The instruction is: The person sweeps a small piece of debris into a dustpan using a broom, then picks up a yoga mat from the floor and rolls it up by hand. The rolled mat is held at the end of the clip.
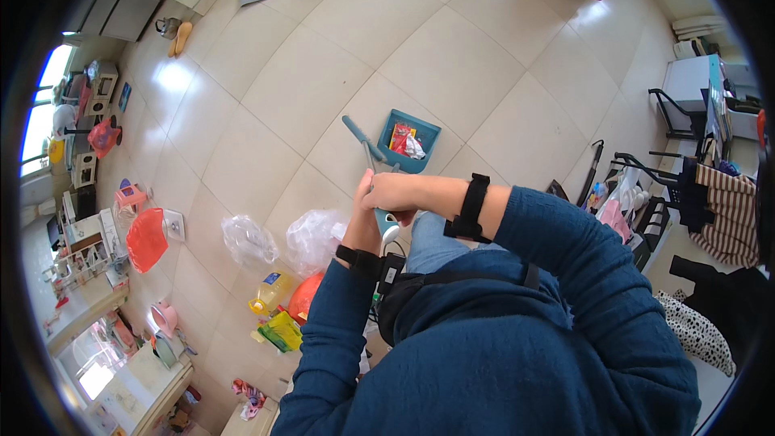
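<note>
My left hand (361, 212) and my right hand (387, 191) are together in front of my body, closed around long handles. A teal handle end (384, 221) with a hanging hole and a white rounded tip show below my fingers. Which hand grips which handle is hidden. Beyond my hands, a teal broom head (363, 137) on a grey stick rests slantwise at the left side of a teal dustpan (428, 133). Inside the pan lie a red and yellow wrapper (401, 138) and a crumpled white tissue (415, 146).
Left of my legs, clear plastic bags (249, 240), an oil bottle (273, 288) and a green package (282, 330) sit on the tiled floor (303, 85). A red stool (146, 240) is farther left. Chairs (672, 112) and clothes (726, 212) line the right side.
</note>
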A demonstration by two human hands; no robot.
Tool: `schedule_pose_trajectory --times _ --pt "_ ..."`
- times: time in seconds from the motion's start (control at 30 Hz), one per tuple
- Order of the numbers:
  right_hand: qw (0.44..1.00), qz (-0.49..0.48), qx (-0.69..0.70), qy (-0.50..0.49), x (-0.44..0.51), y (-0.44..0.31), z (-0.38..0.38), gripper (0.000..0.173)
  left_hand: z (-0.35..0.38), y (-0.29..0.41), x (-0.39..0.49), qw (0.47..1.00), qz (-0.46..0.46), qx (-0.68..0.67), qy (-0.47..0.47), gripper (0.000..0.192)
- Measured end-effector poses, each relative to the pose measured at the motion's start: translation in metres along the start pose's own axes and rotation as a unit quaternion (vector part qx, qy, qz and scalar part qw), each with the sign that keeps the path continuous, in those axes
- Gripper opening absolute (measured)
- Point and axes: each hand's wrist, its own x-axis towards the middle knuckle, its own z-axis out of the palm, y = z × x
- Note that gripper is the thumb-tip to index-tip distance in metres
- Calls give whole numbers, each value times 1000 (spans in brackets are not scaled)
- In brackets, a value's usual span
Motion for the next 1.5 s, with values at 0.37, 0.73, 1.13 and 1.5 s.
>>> schedule_pose_trajectory --times 0.37,0.73,1.13,1.5 --pt "949 -73 -305 41 -14 -22 -19 26 -20 -5 -15 1000 -2 8 21 41" --pt "971 -140 -194 30 -23 -5 -8 29 -22 -2 -6 998 -6 41 38 36" --pt "924 -189 -275 187 -34 53 -14 40 -2 47 -35 985 71 -86 134 32" --pt "901 -158 -340 220 -27 73 -39 29 -63 109 -36 976 104 -134 135 37"
